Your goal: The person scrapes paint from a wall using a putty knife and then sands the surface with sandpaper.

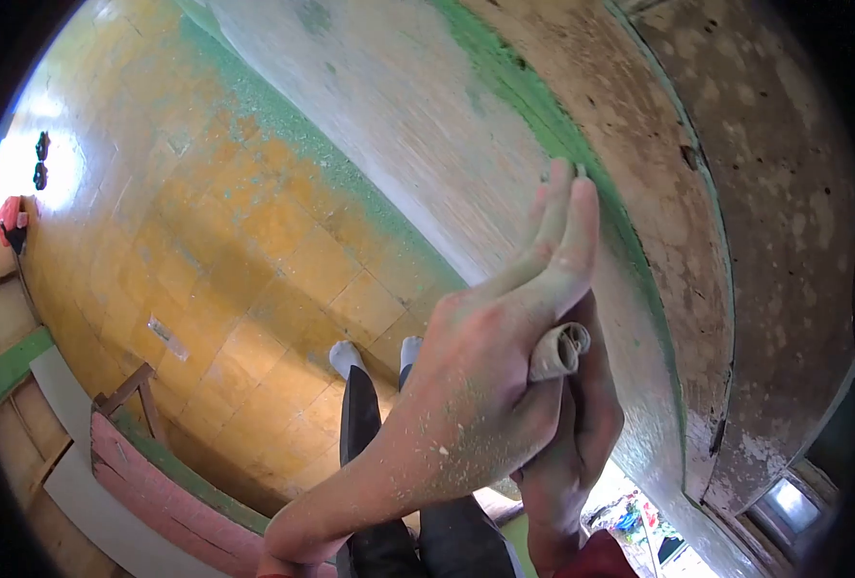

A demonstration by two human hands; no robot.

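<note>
My left hand (490, 376), speckled with pale dust, is raised before the scraped wall (399, 125). Some of its fingers stretch up towards the green band (543, 106); others are bent around a small pale rolled sheet (559, 352), whose open end sticks out on the right side. My right hand (589, 419) is just behind and below my left hand, close against it, with a bent knuckle showing. My left hand hides most of its fingers, so I cannot tell what it holds.
Green flakes and dust lie along the wall's foot on the yellow tiled floor (254, 241). My feet (346, 358) stand on the tiles. A pink and green wooden piece (158, 482) is at lower left, a red bag (10, 220) at far left. Colourful items (630, 515) show at lower right.
</note>
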